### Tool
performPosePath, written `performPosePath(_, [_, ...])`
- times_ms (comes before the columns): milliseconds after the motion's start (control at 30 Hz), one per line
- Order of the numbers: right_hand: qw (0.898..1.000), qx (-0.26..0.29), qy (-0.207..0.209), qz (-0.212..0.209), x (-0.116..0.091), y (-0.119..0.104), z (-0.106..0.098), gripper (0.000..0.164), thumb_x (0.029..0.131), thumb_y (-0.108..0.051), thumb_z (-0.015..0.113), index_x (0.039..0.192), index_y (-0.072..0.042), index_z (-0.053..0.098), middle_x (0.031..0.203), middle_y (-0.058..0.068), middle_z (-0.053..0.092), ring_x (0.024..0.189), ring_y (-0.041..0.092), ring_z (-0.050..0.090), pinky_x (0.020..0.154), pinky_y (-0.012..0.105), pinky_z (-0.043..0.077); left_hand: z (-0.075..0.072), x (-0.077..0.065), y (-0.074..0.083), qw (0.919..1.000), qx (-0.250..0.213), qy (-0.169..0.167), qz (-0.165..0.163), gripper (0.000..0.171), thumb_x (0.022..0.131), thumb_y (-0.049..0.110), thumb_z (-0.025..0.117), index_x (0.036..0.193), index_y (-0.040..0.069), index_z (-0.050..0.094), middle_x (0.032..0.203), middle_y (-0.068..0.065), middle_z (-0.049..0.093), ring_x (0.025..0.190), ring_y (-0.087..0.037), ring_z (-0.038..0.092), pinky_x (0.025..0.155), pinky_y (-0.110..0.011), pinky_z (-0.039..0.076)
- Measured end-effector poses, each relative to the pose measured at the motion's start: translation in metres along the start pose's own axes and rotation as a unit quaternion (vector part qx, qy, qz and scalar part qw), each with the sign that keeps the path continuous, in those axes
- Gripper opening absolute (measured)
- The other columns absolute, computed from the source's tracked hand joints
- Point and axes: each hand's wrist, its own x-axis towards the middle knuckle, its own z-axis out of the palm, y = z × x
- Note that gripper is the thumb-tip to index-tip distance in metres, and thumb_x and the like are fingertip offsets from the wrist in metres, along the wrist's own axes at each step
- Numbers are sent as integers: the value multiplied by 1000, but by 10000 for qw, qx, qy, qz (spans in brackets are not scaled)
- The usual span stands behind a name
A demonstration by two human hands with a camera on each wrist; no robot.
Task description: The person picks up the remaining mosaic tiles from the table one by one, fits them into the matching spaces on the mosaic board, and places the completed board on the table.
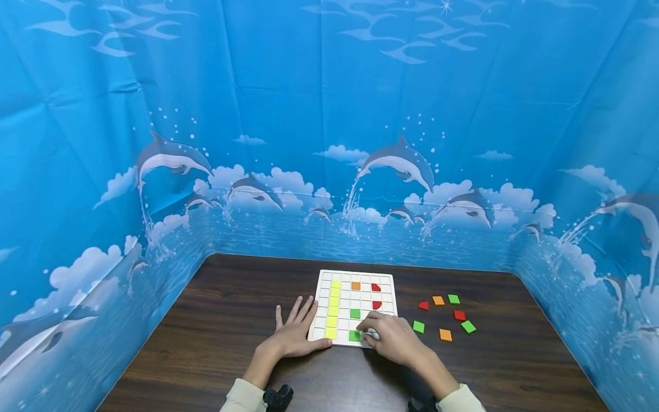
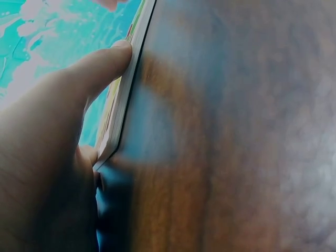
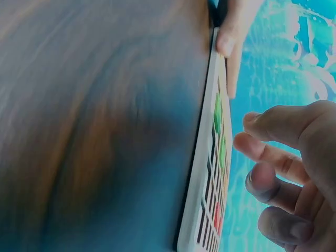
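A white gridded board (image 1: 345, 303) lies on the table, bearing a column of yellow squares (image 1: 333, 302), green squares (image 1: 355, 313), an orange square (image 1: 356, 286) and red quarter-round pieces (image 1: 376, 287). My left hand (image 1: 292, 336) is spread at the board's near left corner, its thumb (image 2: 107, 60) along the near edge. Over the near right part hovers my right hand (image 1: 393, 337), fingers loosely bent close to a green square (image 1: 354, 336). Nothing shows between its thumb and fingertips in the right wrist view. It hides the board's near right corner.
Right of the board lie loose pieces: a red quarter-round (image 1: 424, 306), orange squares (image 1: 445, 335), several green squares (image 1: 419, 327) and a red piece (image 1: 459, 315). A blue dolphin-print curtain (image 1: 319, 114) stands around the dark wooden table (image 1: 231, 309).
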Motion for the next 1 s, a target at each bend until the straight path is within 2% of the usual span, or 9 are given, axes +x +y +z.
performPosePath(167, [9993,-103,215,293,-8,14,-8,14,94,-21,82,107,-22,84,106,-9,78,82,7,69,54,22,41,0,0,0,10000,34,-8,-13,119,86,92,52,173,20,16,182,-2,6,169,-31,-5,121,-75,-22])
performPosePath(333, [9961,-183,406,764,-16,31,-15,12,92,-20,85,103,-23,84,102,-11,76,74,3,59,52,21,36,4,4,-5,9999,115,34,-41,117,86,91,54,173,22,18,182,0,8,169,-30,-4,122,-76,-21])
performPosePath(433, [9928,-220,530,1048,-22,42,-20,12,90,-19,86,102,-22,84,100,-10,75,72,4,57,53,21,38,4,5,-6,9999,102,54,-6,117,86,90,56,173,22,18,182,0,8,169,-29,-5,121,-76,-22])
performPosePath(533, [9894,-194,591,1308,-29,54,-25,13,90,-18,86,102,-21,84,101,-9,75,75,6,61,55,22,42,4,5,-6,10000,72,54,9,116,86,89,56,173,22,18,182,0,7,169,-29,-5,121,-75,-22])
performPosePath(700, [9872,-139,717,1418,-41,76,-31,12,92,-16,84,103,-21,83,104,-7,75,72,5,61,55,22,41,3,5,-5,10000,35,38,24,117,86,90,56,173,22,18,182,0,7,169,-30,-5,121,-75,-22])
performPosePath(833, [9866,-157,672,1479,-51,90,-33,11,92,-17,84,103,-20,82,106,-5,75,71,5,59,55,24,41,0,3,-2,10000,-25,-1,20,117,87,89,56,173,20,17,182,-2,7,169,-31,-5,121,-75,-22])
performPosePath(1000, [9848,-132,393,1686,-58,99,-32,15,89,-22,88,101,-23,81,110,-2,75,80,11,65,58,31,47,-5,-1,2,9999,-93,-57,65,119,87,89,55,173,18,15,182,-5,7,169,-34,-5,120,-77,-22])
